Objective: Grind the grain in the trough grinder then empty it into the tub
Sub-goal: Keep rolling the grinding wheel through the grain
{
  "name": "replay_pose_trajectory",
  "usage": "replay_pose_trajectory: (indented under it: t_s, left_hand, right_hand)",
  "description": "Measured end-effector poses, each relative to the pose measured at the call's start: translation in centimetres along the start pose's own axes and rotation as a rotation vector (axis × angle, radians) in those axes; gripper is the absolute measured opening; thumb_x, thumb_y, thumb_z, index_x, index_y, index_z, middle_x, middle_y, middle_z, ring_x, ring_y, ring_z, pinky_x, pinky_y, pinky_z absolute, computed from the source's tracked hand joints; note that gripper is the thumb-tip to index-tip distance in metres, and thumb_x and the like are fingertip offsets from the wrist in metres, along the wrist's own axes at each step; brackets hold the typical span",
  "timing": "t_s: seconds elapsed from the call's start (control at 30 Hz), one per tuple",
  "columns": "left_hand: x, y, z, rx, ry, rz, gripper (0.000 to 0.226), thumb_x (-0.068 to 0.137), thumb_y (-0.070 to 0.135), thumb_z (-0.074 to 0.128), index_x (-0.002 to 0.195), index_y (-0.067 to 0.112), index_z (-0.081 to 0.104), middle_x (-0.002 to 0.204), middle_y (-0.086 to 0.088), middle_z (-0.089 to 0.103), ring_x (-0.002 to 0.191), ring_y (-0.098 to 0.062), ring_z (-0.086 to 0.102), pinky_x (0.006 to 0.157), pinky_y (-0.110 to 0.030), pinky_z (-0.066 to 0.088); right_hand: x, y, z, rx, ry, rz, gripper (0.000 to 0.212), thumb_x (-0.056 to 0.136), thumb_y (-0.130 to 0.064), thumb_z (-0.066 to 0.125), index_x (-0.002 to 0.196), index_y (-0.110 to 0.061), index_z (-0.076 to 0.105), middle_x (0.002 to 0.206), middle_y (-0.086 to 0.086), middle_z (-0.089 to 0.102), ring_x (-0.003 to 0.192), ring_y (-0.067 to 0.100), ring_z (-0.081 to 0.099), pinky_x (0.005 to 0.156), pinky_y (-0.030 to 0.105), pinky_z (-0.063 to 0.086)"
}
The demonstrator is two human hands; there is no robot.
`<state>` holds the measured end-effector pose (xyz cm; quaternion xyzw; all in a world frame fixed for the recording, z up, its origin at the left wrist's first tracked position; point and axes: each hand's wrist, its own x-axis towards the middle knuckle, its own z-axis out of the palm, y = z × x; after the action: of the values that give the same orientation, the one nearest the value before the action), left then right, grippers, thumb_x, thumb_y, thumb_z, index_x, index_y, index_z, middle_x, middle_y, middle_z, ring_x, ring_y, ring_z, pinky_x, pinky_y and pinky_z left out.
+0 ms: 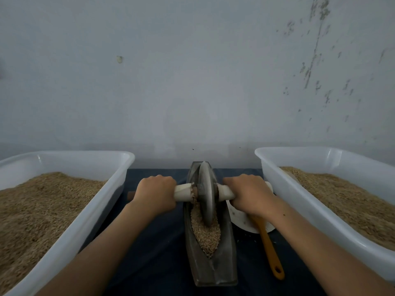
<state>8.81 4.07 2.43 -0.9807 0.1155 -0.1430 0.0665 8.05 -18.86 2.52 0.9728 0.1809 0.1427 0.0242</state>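
Two hands clamp the pale wooden axle that runs through the grey stone grinding wheel (205, 194): the left hand (156, 194) curls round the axle's left end, the right hand (250, 194) round its right end, one on each side of the wheel. The axle lies crosswise, left to right. The wheel stands upright on its edge in the dark boat-shaped stone trough grinder (210, 242), toward its far half. The trough's long axis runs from the near edge of the dark blue counter (154, 253) away toward the pale wall (192, 82), its pointed ends near and far. Tan grain (206, 233) fills the groove on the wheel's near side. A white plastic tub (89, 212) of grain sits at left, another white tub (299, 201) at right. An orange-handled utensil (270, 251) rests on a white plate (241, 218) beside the trough.
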Motion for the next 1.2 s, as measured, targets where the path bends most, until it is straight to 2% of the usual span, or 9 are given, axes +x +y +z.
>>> replay_pose_trajectory:
  t_s: [0.13, 0.27, 0.4, 0.63, 0.73, 0.87, 0.97, 1.07, 1.2]
  left_hand:
    - [0.1, -0.3, -0.6, -0.033, -0.158, 0.008, 0.037, 0.076, 0.038, 0.065, 0.108, 0.022, 0.059, 0.092, 0.003, 0.062, 0.082, -0.017, 0.058, 0.068, -0.028, 0.041]
    - [0.2, -0.3, -0.7, -0.014, -0.159, 0.003, 0.038, 0.075, 0.04, 0.066, 0.108, 0.023, 0.058, 0.084, 0.006, 0.054, 0.075, -0.015, 0.052, 0.066, -0.027, 0.039]
    - [0.4, -0.2, -0.2, 0.0, -0.068, -0.011, 0.032, 0.078, 0.041, 0.064, 0.105, 0.024, 0.058, 0.092, 0.004, 0.062, 0.081, -0.016, 0.057, 0.066, -0.028, 0.038]
    - [0.1, 0.4, 0.9, 0.062, 0.234, -0.043, 0.019, 0.087, 0.037, 0.053, 0.102, 0.026, 0.051, 0.093, 0.006, 0.061, 0.085, -0.016, 0.06, 0.062, -0.027, 0.032]
    - [0.1, 0.2, 0.6, 0.038, 0.155, -0.034, 0.02, 0.086, 0.035, 0.055, 0.103, 0.025, 0.054, 0.094, 0.005, 0.061, 0.085, -0.017, 0.06, 0.064, -0.028, 0.034]
    - [0.1, -0.1, -0.5, -0.012, -0.112, -0.019, 0.032, 0.08, 0.036, 0.063, 0.108, 0.02, 0.058, 0.086, 0.004, 0.056, 0.076, -0.014, 0.052, 0.066, -0.027, 0.039]
    - [0.2, -0.3, -0.8, -0.046, -0.229, -0.014, 0.041, 0.076, 0.037, 0.068, 0.111, 0.018, 0.057, 0.086, 0.004, 0.054, 0.076, -0.015, 0.052, 0.067, -0.027, 0.041]
    - [0.3, -0.2, -0.9, -0.05, -0.243, -0.008, 0.043, 0.076, 0.037, 0.069, 0.112, 0.018, 0.057, 0.085, 0.004, 0.054, 0.077, -0.015, 0.053, 0.067, -0.027, 0.042]
    - [0.4, -0.2, -0.5, -0.02, -0.125, -0.016, 0.033, 0.077, 0.038, 0.066, 0.105, 0.022, 0.059, 0.081, 0.006, 0.054, 0.073, -0.014, 0.052, 0.063, -0.027, 0.038]
  right_hand:
    - [-0.1, 0.2, -1.2, 0.031, -0.168, -0.036, 0.018, 0.081, -0.02, 0.06, 0.097, -0.028, 0.055, 0.087, -0.006, 0.058, 0.079, 0.015, 0.055, 0.059, 0.028, 0.034]
    - [0.0, 0.4, -1.3, 0.074, -0.228, -0.041, 0.02, 0.082, -0.021, 0.062, 0.093, -0.033, 0.05, 0.082, -0.01, 0.054, 0.077, 0.012, 0.054, 0.055, 0.024, 0.032]
    - [-0.1, 0.3, -0.5, 0.06, -0.09, -0.046, 0.019, 0.087, -0.021, 0.058, 0.094, -0.033, 0.046, 0.092, -0.006, 0.061, 0.083, 0.015, 0.057, 0.065, 0.029, 0.036]
    - [-0.2, -0.1, 1.0, 0.04, 0.153, -0.005, 0.012, 0.091, -0.022, 0.052, 0.1, -0.026, 0.045, 0.095, -0.004, 0.063, 0.089, 0.02, 0.06, 0.068, 0.031, 0.038]
    - [-0.2, -0.1, 0.7, 0.019, 0.121, -0.002, 0.012, 0.09, -0.022, 0.052, 0.1, -0.025, 0.047, 0.094, -0.003, 0.064, 0.088, 0.021, 0.06, 0.068, 0.033, 0.042]
    - [-0.2, 0.0, -0.6, 0.015, -0.059, -0.024, 0.02, 0.083, -0.018, 0.057, 0.1, -0.028, 0.054, 0.092, -0.003, 0.063, 0.086, 0.019, 0.06, 0.064, 0.03, 0.038]
    - [-0.2, 0.1, -1.3, 0.042, -0.185, -0.039, 0.026, 0.079, -0.018, 0.061, 0.102, -0.03, 0.058, 0.091, -0.004, 0.062, 0.084, 0.017, 0.059, 0.06, 0.028, 0.036]
    - [-0.1, 0.2, -1.5, 0.061, -0.217, -0.04, 0.023, 0.079, -0.02, 0.063, 0.098, -0.032, 0.056, 0.09, -0.005, 0.062, 0.082, 0.015, 0.058, 0.06, 0.028, 0.038]
    - [-0.1, 0.1, -0.7, 0.027, -0.08, -0.039, 0.019, 0.084, -0.019, 0.057, 0.091, -0.033, 0.047, 0.088, -0.007, 0.06, 0.083, 0.017, 0.059, 0.058, 0.027, 0.033]
